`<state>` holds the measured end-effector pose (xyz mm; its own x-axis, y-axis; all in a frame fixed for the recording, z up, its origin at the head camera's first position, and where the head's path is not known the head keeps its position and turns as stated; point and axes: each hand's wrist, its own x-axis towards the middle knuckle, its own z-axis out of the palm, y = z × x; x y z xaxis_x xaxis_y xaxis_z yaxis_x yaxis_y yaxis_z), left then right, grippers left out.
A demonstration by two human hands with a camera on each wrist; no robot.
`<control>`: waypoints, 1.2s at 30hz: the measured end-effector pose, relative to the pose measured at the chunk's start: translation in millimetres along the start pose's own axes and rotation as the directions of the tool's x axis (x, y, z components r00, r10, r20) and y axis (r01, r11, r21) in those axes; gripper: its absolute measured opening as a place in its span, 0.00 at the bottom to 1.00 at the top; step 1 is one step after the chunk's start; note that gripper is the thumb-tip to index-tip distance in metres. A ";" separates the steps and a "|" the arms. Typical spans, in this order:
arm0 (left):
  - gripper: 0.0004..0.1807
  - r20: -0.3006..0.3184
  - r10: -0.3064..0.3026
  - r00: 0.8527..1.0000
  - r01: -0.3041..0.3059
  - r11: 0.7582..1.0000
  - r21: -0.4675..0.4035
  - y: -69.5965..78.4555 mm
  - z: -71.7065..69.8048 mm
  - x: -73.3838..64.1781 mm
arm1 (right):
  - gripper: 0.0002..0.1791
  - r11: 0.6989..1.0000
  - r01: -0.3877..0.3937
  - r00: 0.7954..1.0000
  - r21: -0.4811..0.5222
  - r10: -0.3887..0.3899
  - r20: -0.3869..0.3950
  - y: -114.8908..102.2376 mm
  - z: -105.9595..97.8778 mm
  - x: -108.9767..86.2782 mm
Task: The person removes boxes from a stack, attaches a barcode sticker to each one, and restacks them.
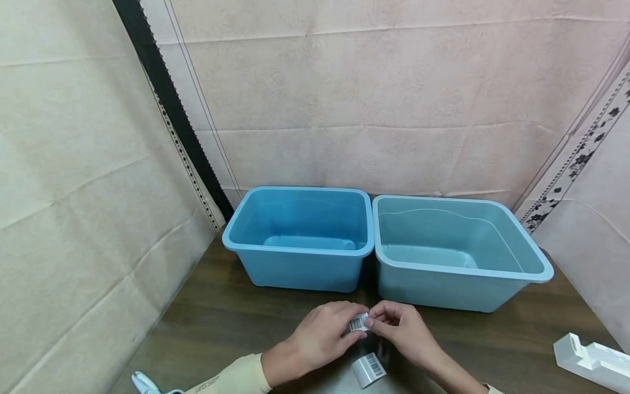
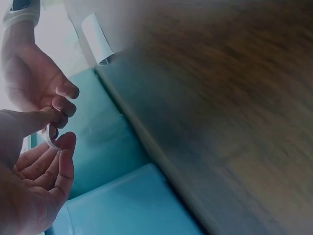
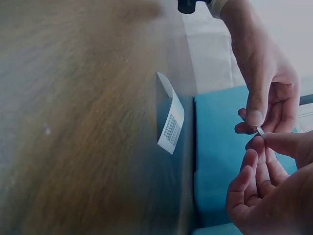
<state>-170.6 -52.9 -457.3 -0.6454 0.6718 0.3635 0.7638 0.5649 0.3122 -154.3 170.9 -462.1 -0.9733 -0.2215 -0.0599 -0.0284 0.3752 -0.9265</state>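
Left hand (image 1: 322, 335) and right hand (image 1: 402, 332) meet in front of two tubs, each pinching the same small barcode label (image 1: 359, 322) between thumb and fingers. The label sits between their fingertips, above the bench (image 1: 221, 323), and looks edge-on and slightly curved in the left wrist view. A larger barcode label (image 1: 368, 370) lies on the wood below the hands, bowed, its printed end toward the right hand.

Behind the fingertips stand the blue tub (image 1: 300, 272) on the left and the paler teal tub (image 1: 443, 293) on the right. Their rims run side by side; whether they touch cannot be told. Lower down, the walls taper apart and leave a dark gap. Both mouths face upward, showing smooth inner walls and floors.

Beyond the tubs hangs a patterned cloth (image 1: 369, 82), close behind the rear rims. To the left, a broad stretch of wood separates the left hand from the slanting edge where another cloth wall meets the bench. A light blue object (image 1: 145, 382), cut off by the lower border, lies near that side. At the far right, well apart from the right hand, lies a notched white piece (image 1: 590, 358).
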 end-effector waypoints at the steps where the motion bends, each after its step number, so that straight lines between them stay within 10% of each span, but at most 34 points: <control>1: 0.19 0.005 -0.005 1.000 0.005 1.000 -0.004 0.4 0.0 0.5 | 0.10 1.000 0.000 1.000 0.008 0.000 0.000 0.6 -0.7 0.0; 10: 0.12 -0.036 -0.101 0.994 0.093 0.980 -0.177 -9.8 -1.7 4.7 | 0.09 0.999 0.026 0.998 0.022 -0.025 -0.053 5.0 -7.1 2.7; 22: 0.06 -0.088 -0.362 0.928 0.273 0.823 -0.499 -34.0 -16.0 -7.7 | 0.04 0.981 0.192 0.965 -0.032 -0.195 -0.176 -6.3 12.6 28.6; 36: 0.06 -0.223 -0.491 0.842 0.362 0.822 -0.440 -62.6 -39.0 -23.4 | 0.03 0.947 0.314 0.918 -0.069 -0.321 -0.233 -35.0 62.0 62.5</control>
<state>-203.6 -122.6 -451.1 -0.9195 0.1819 0.3485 0.3918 0.4966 0.7745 -200.0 88.0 -456.4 -0.9374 -0.1140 0.3291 -0.3480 0.3479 -0.8706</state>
